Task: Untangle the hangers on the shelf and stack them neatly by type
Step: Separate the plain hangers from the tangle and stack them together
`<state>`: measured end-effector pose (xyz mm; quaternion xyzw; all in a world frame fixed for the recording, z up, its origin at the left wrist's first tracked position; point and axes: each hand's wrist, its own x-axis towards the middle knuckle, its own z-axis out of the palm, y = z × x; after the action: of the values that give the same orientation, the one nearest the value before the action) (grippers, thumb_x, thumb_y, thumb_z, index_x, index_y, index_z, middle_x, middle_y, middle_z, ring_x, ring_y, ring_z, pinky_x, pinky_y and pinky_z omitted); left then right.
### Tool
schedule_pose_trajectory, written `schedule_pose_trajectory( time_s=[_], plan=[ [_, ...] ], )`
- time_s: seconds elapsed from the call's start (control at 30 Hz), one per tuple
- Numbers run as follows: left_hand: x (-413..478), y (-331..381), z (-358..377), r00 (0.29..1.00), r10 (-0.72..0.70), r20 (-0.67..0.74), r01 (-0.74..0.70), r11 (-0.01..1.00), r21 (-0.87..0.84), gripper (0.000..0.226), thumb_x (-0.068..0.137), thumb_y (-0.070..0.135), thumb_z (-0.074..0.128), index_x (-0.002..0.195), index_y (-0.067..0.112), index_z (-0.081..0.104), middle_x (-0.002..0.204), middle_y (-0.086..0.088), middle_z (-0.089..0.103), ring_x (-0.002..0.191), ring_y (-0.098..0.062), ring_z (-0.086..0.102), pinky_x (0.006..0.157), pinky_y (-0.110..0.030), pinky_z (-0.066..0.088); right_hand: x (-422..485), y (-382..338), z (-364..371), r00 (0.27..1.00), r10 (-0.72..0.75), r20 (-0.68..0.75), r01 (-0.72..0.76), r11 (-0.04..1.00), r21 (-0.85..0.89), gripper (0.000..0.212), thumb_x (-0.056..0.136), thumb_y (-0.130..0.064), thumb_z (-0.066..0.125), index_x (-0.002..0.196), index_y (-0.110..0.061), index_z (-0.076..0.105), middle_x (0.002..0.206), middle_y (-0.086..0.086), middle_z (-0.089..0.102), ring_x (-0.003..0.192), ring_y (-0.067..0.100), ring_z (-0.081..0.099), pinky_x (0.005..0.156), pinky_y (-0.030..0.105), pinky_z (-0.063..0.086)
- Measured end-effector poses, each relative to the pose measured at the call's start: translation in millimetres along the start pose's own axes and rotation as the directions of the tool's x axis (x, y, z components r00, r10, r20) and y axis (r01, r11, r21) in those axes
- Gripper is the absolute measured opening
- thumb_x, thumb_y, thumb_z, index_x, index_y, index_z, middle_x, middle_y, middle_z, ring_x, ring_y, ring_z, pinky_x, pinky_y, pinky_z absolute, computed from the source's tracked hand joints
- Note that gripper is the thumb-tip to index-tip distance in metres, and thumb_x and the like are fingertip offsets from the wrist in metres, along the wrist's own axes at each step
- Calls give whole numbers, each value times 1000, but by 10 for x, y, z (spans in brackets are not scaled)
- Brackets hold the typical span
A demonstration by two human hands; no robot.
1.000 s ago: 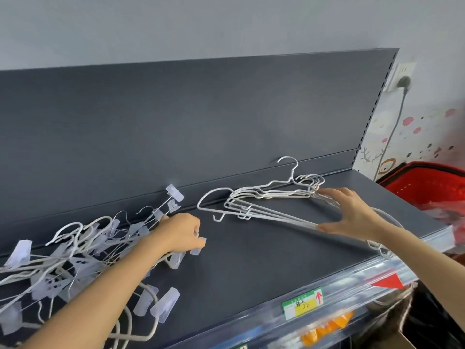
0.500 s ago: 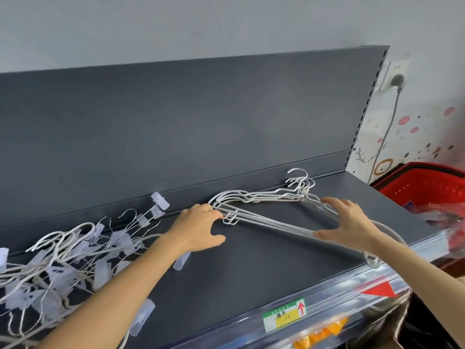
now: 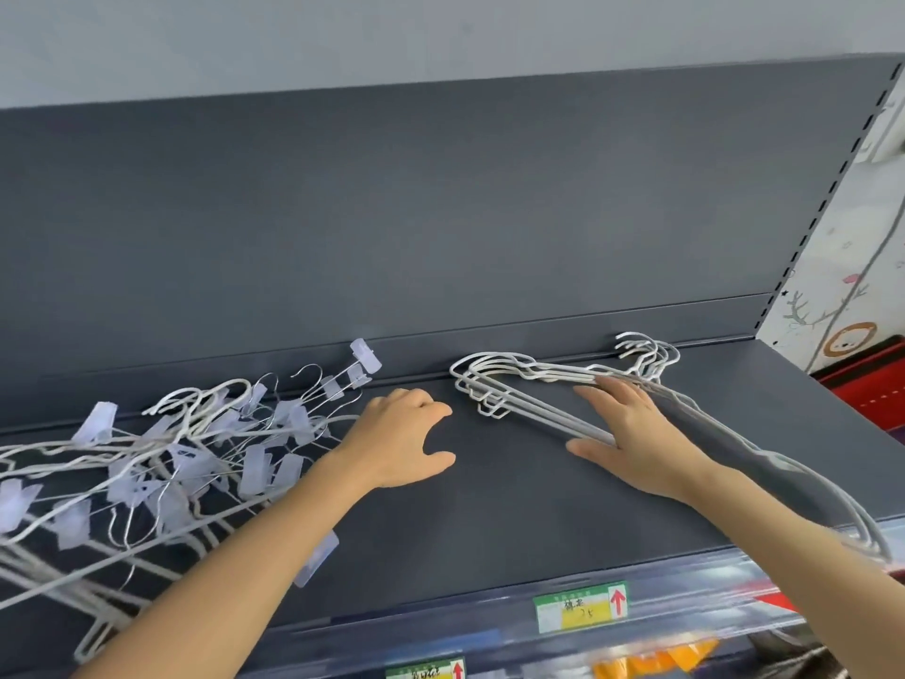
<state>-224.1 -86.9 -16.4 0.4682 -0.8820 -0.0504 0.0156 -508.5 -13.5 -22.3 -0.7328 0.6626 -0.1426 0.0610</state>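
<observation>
A neat stack of plain white wire hangers (image 3: 534,394) lies on the dark grey shelf (image 3: 489,521), hooks against the back panel at the right. My right hand (image 3: 631,433) rests flat on the stack with straight fingers. My left hand (image 3: 401,438) hovers just left of the stack's left end, fingers loosely curved, holding nothing. To its left sprawls a tangled heap of white hangers with translucent clips (image 3: 161,458), some hooks sticking up.
The shelf's upright grey back panel (image 3: 440,213) rises behind the hangers. A clear price rail with a green and yellow label (image 3: 580,607) runs along the front edge. A red basket (image 3: 867,384) sits beyond the shelf's right end.
My left hand has let go of the stack's left end and drawn back slightly left. My right hand slid left along the stack. The stack now lies closer to the back panel.
</observation>
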Motion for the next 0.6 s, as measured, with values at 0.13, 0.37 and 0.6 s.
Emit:
schedule_pose_trajectory(
  time_s=[0.13,0.37,0.6],
  plan=[
    [-184,-187,-41,999,-20,-31,19,999,-33,61,85,53,54,140,28,42,138,8,44,130,-16,36,108,-33,29,114,-428,116,996,-21,86,19,999,33,73,86,-50,59,146,-21,28,154,9,22,143,27,16,115,36,19],
    [-670,-746,-184,999,1,-53,-2,1000,-24,61,85,55,55,139,28,44,136,5,47,129,-16,40,107,-36,34,248,-1308,317,985,-87,150,75,993,86,73,86,-53,56,147,-24,26,156,3,18,144,22,14,114,33,22],
    [-1265,-1477,-318,999,-22,-43,21,1000,-5,63,87,54,53,142,25,40,141,4,43,131,-16,37,109,-36,32,364,-2277,586,972,-209,110,189,968,165,61,89,-45,57,143,-25,36,149,-4,34,138,15,28,107,25,32]
  ],
)
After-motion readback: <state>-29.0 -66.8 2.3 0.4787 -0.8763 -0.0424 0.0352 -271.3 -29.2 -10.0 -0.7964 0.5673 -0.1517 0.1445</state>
